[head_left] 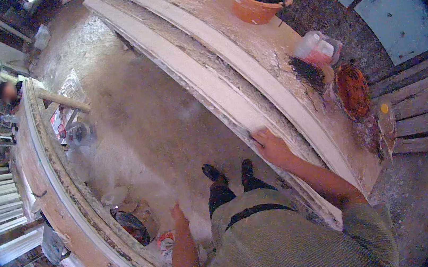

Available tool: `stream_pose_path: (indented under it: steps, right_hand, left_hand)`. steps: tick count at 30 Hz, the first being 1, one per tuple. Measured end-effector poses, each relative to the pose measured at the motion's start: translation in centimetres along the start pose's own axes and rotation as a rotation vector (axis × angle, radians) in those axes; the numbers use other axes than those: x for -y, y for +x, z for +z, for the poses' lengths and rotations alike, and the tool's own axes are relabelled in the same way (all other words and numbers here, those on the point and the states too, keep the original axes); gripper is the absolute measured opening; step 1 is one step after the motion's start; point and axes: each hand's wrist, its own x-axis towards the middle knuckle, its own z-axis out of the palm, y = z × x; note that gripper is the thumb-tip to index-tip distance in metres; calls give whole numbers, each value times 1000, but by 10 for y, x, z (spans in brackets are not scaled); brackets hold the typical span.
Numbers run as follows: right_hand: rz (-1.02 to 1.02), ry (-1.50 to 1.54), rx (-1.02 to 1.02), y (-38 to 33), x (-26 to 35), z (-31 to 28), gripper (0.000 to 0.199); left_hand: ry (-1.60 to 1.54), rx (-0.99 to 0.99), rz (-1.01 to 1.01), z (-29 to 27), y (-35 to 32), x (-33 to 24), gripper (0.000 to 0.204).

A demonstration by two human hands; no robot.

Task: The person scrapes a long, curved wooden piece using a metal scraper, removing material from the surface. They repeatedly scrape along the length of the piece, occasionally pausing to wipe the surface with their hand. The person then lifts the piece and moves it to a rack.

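Two long pale plaster-like strips, an inner strip and an outer strip, run along the bench on my right, with a rough groove between them. My right hand rests at the inner strip, close to its near edge. Its fingers are curled closed; whatever they may hold is hidden. My left hand hangs low at my left side, above the floor and away from both benches. Its fingers are too small and unclear to read.
On the right bench stand an orange basin with dark contents, a clear plastic jug, dark fibres and a reddish-brown bowl. A second long bench curves along my left. Dusty floor lies between. A person is far left.
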Motion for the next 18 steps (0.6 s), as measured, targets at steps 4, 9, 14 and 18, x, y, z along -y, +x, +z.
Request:
stream_pose_path:
  steps: [4,9,14,18]
  right_hand:
    - [123,-100,-50,-118,-17,-2,32]
    - [171,-64,-9,-103,3,-15,31]
    - [-29,-138,-79,89,51,-20,29]
    - [-84,-75,-196,272,131,-39,32]
  left_hand:
    - [-320,613,154,121,-10,-80,72]
    - [-276,1062,266,219,-129,-228,61]
    - [-544,1027,98,267,-169,-325,63]
    - [-661,926,83,293,-158,-391,65]
